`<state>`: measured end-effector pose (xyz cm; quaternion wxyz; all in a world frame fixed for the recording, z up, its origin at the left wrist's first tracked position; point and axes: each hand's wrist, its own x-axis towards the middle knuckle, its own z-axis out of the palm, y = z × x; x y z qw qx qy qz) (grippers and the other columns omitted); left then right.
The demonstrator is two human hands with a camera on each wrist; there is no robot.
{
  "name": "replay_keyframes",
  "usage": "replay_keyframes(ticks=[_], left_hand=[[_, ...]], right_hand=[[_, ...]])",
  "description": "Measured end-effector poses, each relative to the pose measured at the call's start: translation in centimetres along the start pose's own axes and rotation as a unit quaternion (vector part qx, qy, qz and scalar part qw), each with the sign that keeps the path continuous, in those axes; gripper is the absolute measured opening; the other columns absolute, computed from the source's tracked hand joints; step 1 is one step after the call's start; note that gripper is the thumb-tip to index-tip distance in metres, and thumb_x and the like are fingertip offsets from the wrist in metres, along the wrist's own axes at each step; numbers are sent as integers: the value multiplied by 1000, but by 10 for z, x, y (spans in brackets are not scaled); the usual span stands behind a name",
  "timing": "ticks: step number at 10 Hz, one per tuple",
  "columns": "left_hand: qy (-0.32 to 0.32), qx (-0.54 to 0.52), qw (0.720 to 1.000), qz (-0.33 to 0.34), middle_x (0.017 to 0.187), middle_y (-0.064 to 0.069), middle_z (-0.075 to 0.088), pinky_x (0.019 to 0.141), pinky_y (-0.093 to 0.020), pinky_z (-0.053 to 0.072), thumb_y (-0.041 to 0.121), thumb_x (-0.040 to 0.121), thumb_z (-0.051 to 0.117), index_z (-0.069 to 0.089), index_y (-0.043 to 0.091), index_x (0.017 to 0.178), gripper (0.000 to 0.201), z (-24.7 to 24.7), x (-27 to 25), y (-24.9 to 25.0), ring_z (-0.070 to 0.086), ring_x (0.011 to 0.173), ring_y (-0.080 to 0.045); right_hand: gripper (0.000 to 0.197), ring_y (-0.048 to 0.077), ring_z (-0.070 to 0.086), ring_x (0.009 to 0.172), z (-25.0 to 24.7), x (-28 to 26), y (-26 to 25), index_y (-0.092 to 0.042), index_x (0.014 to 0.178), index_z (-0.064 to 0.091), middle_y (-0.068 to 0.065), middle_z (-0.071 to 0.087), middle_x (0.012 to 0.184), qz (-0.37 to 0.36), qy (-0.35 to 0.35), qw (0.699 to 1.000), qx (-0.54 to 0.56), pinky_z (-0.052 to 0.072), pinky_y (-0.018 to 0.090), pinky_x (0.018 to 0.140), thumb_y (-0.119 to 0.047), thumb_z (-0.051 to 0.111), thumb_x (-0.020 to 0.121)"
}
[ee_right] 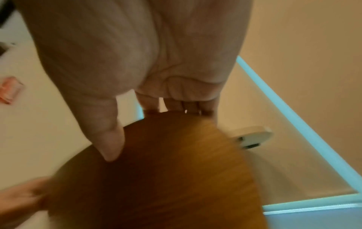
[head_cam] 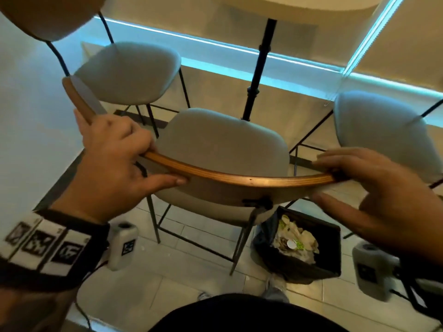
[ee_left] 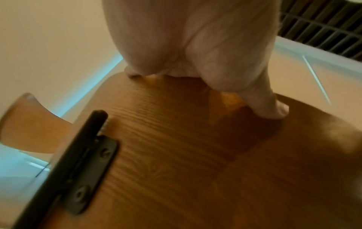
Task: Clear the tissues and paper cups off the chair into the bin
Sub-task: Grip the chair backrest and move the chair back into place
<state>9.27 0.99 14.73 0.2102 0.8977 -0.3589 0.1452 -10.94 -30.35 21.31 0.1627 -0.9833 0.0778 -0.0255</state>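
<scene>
The chair's grey seat (head_cam: 223, 144) lies bare; no tissues or cups show on it. Its curved wooden backrest (head_cam: 239, 180) is held at both ends. My left hand (head_cam: 163, 165) grips the left end, fingers over the top edge and thumb along the back (ee_left: 270, 108). My right hand (head_cam: 322, 178) grips the right end, fingers hooked over the rim (ee_right: 176, 106) and thumb behind. A black bin (head_cam: 333, 236) stands on the floor under the chair's right side, holding crumpled tissues (head_cam: 302, 238) and a white cup (head_cam: 291, 244).
Two more grey chairs stand beyond, one at far left (head_cam: 129, 73), one at right (head_cam: 383, 130). A black table pole (head_cam: 259, 68) rises behind the seat. A pale wall closes the left side. My shoe (head_cam: 275, 283) is beside the bin on the tiled floor.
</scene>
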Motion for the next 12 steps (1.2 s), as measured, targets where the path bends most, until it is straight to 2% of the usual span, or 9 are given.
replay_keyframes(ticks=[1,2,3,4,5,6,10,11,12], left_hand=[[13,-15,1000,1,90,2,49,92,-28,20,80,70,60,55,23,77,57,15,9,21,41,98,-25],[17,-30,999,1,93,6,46,90,-40,33,84,74,56,57,22,80,62,33,20,42,37,98,-21],[9,-46,999,3,97,9,47,96,-63,40,85,77,54,57,24,84,61,45,32,57,37,101,-17],[4,-25,999,37,101,6,54,110,-72,26,77,83,54,59,25,91,53,50,44,54,43,105,-19],[32,31,996,71,95,1,60,118,-71,6,77,86,49,60,20,87,59,53,62,38,55,103,-25],[53,28,992,113,83,-4,58,104,-53,33,77,86,50,59,15,80,63,57,81,23,56,87,-28],[60,26,991,114,83,-7,60,86,-42,33,73,80,63,63,12,78,61,67,118,15,52,83,-26],[17,6,993,118,127,-13,62,109,-51,30,74,73,68,71,13,111,72,59,114,10,53,121,-32],[32,-40,998,29,161,-17,30,125,-49,13,75,60,74,51,18,140,101,40,88,13,23,151,-35]], right_hand=[[66,22,50,130,25,11,-41,-25,139,53,0,57,138,-53,5,998,-40,42,44,107,-62,51,84],[58,21,62,108,54,38,-74,-26,128,58,-2,67,117,-66,25,993,-97,46,40,94,-60,47,83],[37,19,48,66,64,64,-72,-24,81,60,-3,57,72,-12,123,983,-133,34,33,65,-60,58,83],[45,20,42,63,64,80,-56,-24,71,52,-5,41,67,10,133,981,-144,36,35,62,-67,58,82],[50,18,38,62,63,92,-47,-23,70,51,-5,38,67,-12,155,977,-143,31,33,61,-71,56,85],[51,17,35,61,63,102,-46,-23,69,48,-5,37,67,-25,184,973,-135,26,32,62,-70,57,86],[46,16,36,67,63,142,-30,-21,74,54,-2,49,69,-32,194,975,-107,26,33,63,-65,60,87],[44,16,53,87,50,127,-27,-23,98,66,-4,63,95,-91,168,982,-4,44,33,73,-65,57,87],[35,12,57,112,18,103,5,-34,114,67,-14,63,117,-140,172,970,97,50,39,91,-55,64,87]])
